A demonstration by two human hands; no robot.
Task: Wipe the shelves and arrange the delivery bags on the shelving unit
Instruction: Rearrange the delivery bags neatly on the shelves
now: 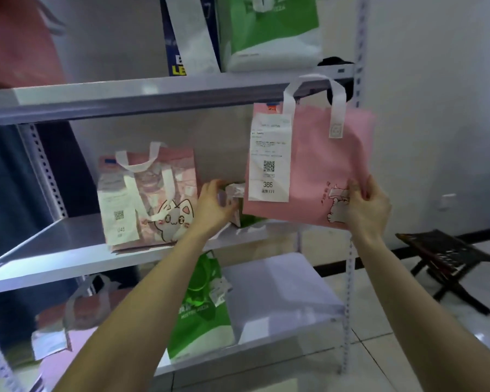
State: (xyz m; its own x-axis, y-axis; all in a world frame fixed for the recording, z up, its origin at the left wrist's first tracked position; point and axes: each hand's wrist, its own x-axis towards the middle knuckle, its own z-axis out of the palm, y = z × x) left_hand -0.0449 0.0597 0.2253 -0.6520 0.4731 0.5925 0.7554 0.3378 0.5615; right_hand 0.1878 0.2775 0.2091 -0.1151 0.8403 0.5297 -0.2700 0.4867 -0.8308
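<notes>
From the head camera, the only view here, the right hand pinches the lower right corner of a pink delivery bag, thumb on the printed front and fingers behind. The bag hangs in the air at the right end of the middle shelf. Its bottom edge is just above the shelf board and its white handles reach up across the front lip of the upper shelf.

The bag looks like soft non-woven fabric and light, judging by how flat it hangs from one corner (whether anything is inside cannot be told). Held this way it will likely flop and swing. The bottom edge or the handles would give steadier control, and the stapled receipt is best left alone, as it could tear.

The left hand is just beside the bag's lower left edge, fingers curled round a crumpled pale wad. This may be a wiping cloth or wrapping; it is too blurred to say. A second pink cat bag stands upright on the same shelf, left of that hand.

A green bag stands on the shelf below and another green bag on the upper shelf. A dark folding stool sits on the floor to the right.
</notes>
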